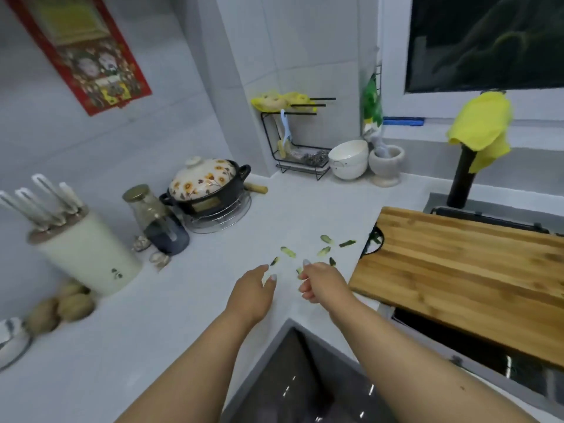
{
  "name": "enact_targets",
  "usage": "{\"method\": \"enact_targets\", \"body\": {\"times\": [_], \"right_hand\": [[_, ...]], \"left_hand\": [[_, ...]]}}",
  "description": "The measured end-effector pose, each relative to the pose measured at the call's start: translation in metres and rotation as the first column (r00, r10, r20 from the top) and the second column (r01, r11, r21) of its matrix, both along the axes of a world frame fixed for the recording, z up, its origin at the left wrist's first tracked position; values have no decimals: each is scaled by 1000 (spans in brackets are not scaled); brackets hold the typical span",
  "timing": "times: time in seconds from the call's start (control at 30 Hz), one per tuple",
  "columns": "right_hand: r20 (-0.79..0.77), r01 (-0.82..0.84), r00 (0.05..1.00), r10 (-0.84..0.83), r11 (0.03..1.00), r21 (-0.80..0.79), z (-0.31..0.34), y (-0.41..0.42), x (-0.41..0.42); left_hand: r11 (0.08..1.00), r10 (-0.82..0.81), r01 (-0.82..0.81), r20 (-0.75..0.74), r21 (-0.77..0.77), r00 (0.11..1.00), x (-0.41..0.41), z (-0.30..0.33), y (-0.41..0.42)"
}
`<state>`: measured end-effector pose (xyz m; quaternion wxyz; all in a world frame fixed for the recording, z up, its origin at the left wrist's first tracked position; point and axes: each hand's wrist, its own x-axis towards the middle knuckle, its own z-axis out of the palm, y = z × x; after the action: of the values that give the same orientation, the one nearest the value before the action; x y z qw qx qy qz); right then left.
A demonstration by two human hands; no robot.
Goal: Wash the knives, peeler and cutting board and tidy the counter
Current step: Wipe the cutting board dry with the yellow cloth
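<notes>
Knife block (82, 242) is seen far left of the cutting board, handles slotted in, so the knives are judged done. Clay pot (207, 184) and jar (146, 206) are left standing between block and board, further back on the surface (189, 315). Left hand (253, 291) is held just left of the scraps, fingers (272, 278) loosely spread, nothing gripped. Green peel scraps (288, 251) are scattered on the surface just left of the board; tidying is judged unfinished. Right hand (320, 283) is set among the nearest scraps, fingers curled in a pinch; a green bit seems held at the tips, but it cannot be told for certain. Cutting board (464, 276) is laid across the sink (305, 377) at right, looks clean; whether washed cannot be told. Peeler is not identified anywhere. Left to do: scraps gathered, surface wiped, board put away.
</notes>
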<state>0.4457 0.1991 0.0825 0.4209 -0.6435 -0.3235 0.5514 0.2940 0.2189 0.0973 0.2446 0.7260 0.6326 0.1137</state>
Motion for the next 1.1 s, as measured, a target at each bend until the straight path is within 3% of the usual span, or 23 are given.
{"method": "enact_targets", "body": {"times": [0.17,0.3,0.5,0.77,1.1], "right_hand": [[-105,-63,994,42,976,-208,-27,-30,-52],[-197,-23,979,-57,925,-379,-62,-55,-86],[-357,-70,926,-122,873,-482,-98,-94,-144],[-625,-156,733,-267,829,-537,-124,-156,-245],[-671,15,647,-363,885,-464,-134,-180,-291]], "left_hand": [[986,131,-142,-126,-89,983,-74,-14,-49],[970,180,-209,-214,-124,960,-124,-23,-80],[966,108,-178,-331,-189,938,-174,-28,-120],[952,-160,40,-382,-302,910,-216,-34,-172],[921,-267,123,-370,-369,890,-234,-53,-184]]}}
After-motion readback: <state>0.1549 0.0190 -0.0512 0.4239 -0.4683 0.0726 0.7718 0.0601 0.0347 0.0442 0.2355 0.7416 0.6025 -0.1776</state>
